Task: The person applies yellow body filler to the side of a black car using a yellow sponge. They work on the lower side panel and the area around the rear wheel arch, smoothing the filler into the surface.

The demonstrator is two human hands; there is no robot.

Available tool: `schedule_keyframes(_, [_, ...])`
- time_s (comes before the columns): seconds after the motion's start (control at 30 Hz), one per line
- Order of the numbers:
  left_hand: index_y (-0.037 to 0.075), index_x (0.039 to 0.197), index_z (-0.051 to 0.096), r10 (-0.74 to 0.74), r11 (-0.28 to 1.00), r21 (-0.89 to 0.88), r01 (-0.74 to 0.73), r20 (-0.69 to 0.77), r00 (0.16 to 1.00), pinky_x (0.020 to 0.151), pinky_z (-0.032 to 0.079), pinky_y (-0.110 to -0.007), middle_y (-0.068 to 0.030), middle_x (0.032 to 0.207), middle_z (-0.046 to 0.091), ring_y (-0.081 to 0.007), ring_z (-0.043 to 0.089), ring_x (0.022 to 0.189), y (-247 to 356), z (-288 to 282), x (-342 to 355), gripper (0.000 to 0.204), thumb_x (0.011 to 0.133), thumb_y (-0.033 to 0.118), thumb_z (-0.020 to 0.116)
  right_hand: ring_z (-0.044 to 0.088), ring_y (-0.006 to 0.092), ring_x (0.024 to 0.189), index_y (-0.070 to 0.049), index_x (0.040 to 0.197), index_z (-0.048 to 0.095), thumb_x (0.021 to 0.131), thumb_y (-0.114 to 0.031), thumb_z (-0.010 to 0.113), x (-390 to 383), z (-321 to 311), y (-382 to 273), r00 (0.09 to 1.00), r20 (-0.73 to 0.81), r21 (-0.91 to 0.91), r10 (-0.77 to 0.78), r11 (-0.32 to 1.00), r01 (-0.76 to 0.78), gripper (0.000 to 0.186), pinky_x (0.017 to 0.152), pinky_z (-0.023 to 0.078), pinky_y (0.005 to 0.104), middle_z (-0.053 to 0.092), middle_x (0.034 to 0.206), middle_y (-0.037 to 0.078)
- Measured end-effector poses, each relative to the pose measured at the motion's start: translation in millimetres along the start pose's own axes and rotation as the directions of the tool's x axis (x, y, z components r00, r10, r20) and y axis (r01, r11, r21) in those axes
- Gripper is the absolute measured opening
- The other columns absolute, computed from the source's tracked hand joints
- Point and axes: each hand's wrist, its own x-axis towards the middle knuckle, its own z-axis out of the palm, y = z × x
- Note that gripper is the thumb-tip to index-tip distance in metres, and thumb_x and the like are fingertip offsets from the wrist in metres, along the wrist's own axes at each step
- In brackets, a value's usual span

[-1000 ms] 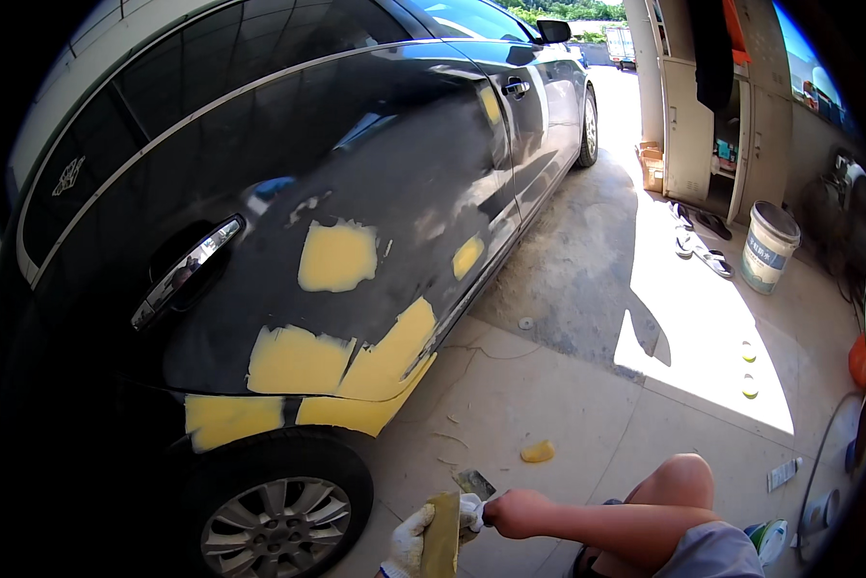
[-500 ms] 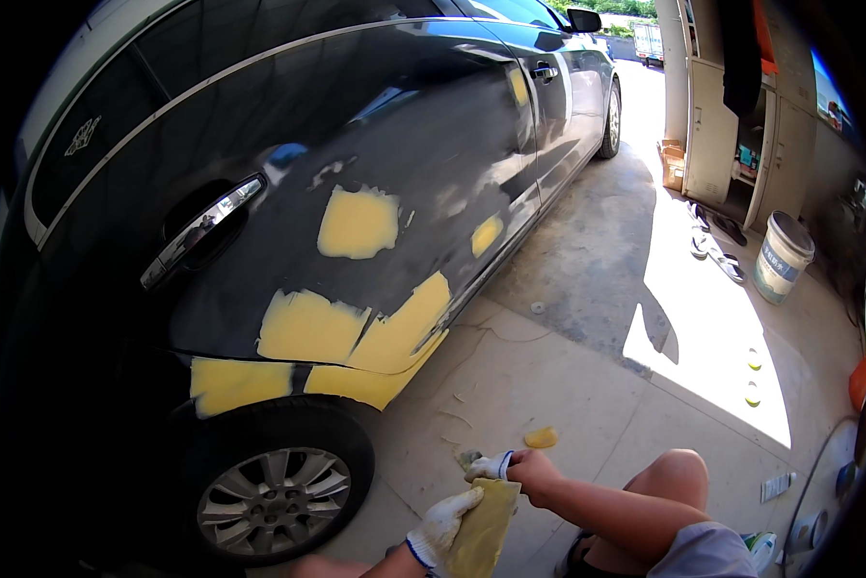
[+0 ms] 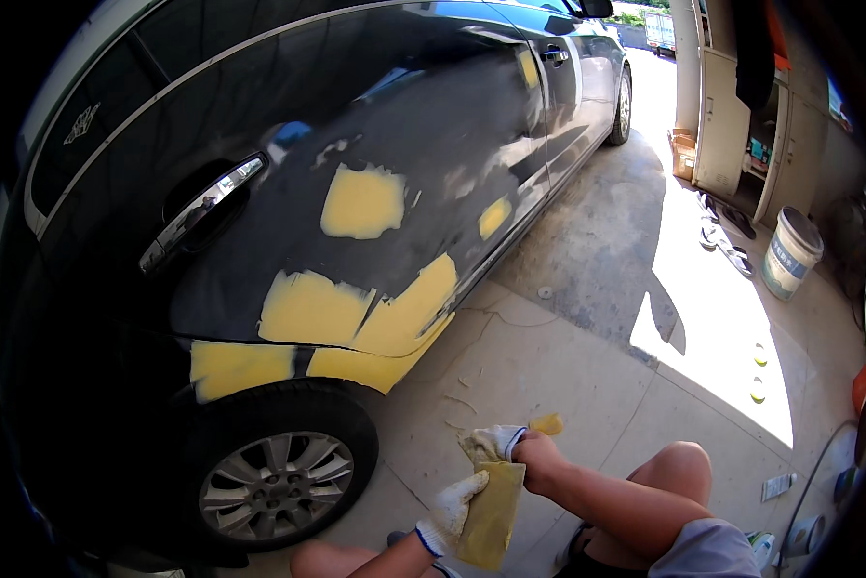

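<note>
My left hand [image 3: 449, 513], in a white knit glove with a blue cuff, is closed on the edge of a flat yellow-smeared board [image 3: 491, 517]. Just past the board's far end is my right hand [image 3: 493, 443], also gloved. Its fingers are curled, with yellow-grey stains or a small piece at their tips that I cannot make out. Ahead and to the left stands a dark car [image 3: 288, 212] with its rear door and wheel arch toward me. Patches of yellow filler [image 3: 317, 308] cover its lower door, arch edge and mid-panel.
The rear wheel [image 3: 274, 486] is left of my hands. A yellow piece [image 3: 546, 424] lies on the floor beyond my right hand. Slippers [image 3: 722, 236], a lidded bucket [image 3: 792, 252] and lockers [image 3: 727, 120] stand at the right. A hose or cable [image 3: 811, 482] curves near cans and a tube [image 3: 778, 486].
My right hand has moved up and slightly away, turning at the board's far end. The board is tilted more upright in my left hand. The whole view has shifted slightly.
</note>
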Motion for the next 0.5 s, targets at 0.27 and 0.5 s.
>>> schedule_keyframes(0.27, [0.002,0.140,0.054,0.045,0.994,0.097,-0.043,-0.015,0.999,0.087,0.060,-0.040,-0.0154,0.122,0.068,-0.0256,0.072,0.100,6.4,17.5,0.7,0.048,0.108,0.036,0.045,0.072,0.0186,0.090,-0.001,0.123,0.069,0.092,-0.006,0.072,31.8,-36.7,25.9,0.926,0.007,-0.427,-0.377,0.836,0.343,0.032,0.077,0.059,0.0362,0.074,0.101,0.007])
schedule_keyframes(0.5, [0.001,0.133,0.059,0.115,0.981,0.166,-0.101,-0.076,0.991,0.084,0.060,-0.039,-0.0139,0.114,0.071,-0.0240,0.072,0.095,2.0,12.5,-2.4,0.044,0.107,0.035,0.048,0.067,0.0171,0.105,-0.006,0.136,0.060,0.095,-0.017,0.073,38.1,-42.4,56.7,0.891,0.309,-0.307,-0.331,0.852,0.423,0.044,0.090,0.057,0.0362,0.070,0.118,0.008])
